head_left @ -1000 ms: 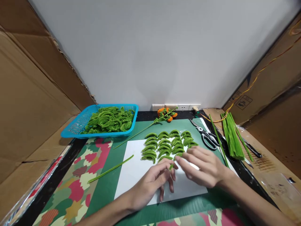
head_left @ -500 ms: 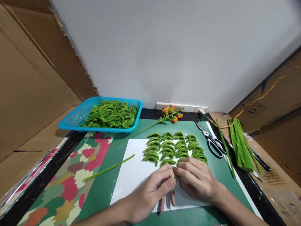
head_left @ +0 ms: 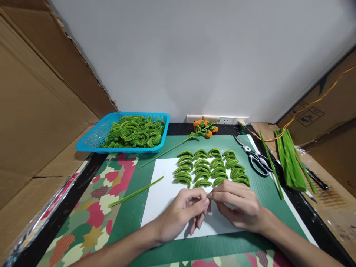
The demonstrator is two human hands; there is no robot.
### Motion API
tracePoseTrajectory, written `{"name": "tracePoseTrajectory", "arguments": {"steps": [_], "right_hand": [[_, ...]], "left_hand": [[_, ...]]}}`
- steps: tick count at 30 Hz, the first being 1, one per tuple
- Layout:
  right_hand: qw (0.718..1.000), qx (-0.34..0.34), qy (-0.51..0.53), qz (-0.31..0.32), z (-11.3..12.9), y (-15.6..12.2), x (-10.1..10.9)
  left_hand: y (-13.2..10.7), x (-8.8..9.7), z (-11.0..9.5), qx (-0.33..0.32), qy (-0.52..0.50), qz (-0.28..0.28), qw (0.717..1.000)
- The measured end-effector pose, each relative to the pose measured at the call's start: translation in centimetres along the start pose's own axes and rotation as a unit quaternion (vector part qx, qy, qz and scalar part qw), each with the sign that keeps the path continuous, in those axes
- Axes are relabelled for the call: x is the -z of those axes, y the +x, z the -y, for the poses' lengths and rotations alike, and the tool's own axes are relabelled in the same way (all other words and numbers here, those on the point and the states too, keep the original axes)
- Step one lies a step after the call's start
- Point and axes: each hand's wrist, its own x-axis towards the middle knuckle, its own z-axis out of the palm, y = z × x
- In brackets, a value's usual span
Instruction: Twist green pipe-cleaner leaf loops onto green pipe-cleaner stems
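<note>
My left hand [head_left: 183,213] and my right hand [head_left: 236,205] meet fingertip to fingertip over a white sheet [head_left: 162,196], both pinched closed on something small that the fingers hide. Just beyond them lie rows of curved green pipe-cleaner leaves [head_left: 210,168] on the sheet and the green mat [head_left: 133,217]. A straight green pipe cleaner [head_left: 136,191] lies to the left of my left hand.
A blue basket [head_left: 96,137] of green leaves stands at the back left. An orange-flowered stem [head_left: 204,128] lies by the wall. Scissors [head_left: 257,159] and a bundle of green pipe cleaners [head_left: 290,161] lie on the right. Cardboard walls close both sides.
My hands have come together, fingertips now touching. The small green piece seen between them a second ago is no longer visible. The view has shifted slightly.
</note>
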Motion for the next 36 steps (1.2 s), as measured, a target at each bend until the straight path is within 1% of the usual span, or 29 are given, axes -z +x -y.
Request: {"name": "tracePoseTrajectory", "arguments": {"steps": [3,6,8,10,13,16,19,25,28,31,33,36], "right_hand": [[1.0,-0.015,0.024,-0.003,-0.1,0.1,0.2],[0.999,-0.034,0.035,0.006,-0.3,0.0,0.2],[1.0,-0.017,0.022,0.005,-0.6,-0.1,0.2],[1.0,0.016,-0.017,0.009,-0.9,-0.3,0.3],[0.993,0.071,-0.091,0.034,-1.2,-0.6,0.7],[0.984,0.107,-0.133,0.059,-1.1,-0.5,1.1],[0.98,0.119,-0.141,0.072,-0.8,-0.1,1.4],[0.979,0.117,-0.15,0.079,-0.4,0.2,1.5],[0.976,0.112,-0.175,0.064,-0.5,0.0,1.4],[0.972,0.115,-0.2,0.052,-0.5,-0.1,1.2],[0.97,0.119,-0.206,0.054,-0.4,0.0,1.2],[0.968,0.123,-0.21,0.059,-0.3,0.1,1.2]], "left_hand": [[0.2,0.0,-0.2,0.002,-0.008,-0.009,1.0],[0.5,-0.1,-0.5,-0.011,-0.026,-0.03,0.999],[0.7,-0.2,-0.7,-0.013,-0.038,-0.041,0.998],[0.7,-0.3,-0.7,-0.009,-0.04,-0.042,0.998],[0.7,-0.3,-0.5,-0.003,-0.036,-0.044,0.998],[0.5,-0.4,-0.3,-0.003,-0.029,-0.062,0.998],[0.3,-0.5,-0.1,-0.007,-0.019,-0.079,0.997],[0.2,-0.6,0.1,-0.016,-0.022,-0.08,0.996],[0.3,-0.6,0.2,-0.026,-0.027,-0.088,0.995],[0.4,-0.6,0.3,-0.031,-0.031,-0.078,0.996],[0.4,-0.6,0.3,-0.035,-0.035,-0.075,0.996],[0.4,-0.7,0.3,-0.042,-0.025,-0.089,0.995]]}}
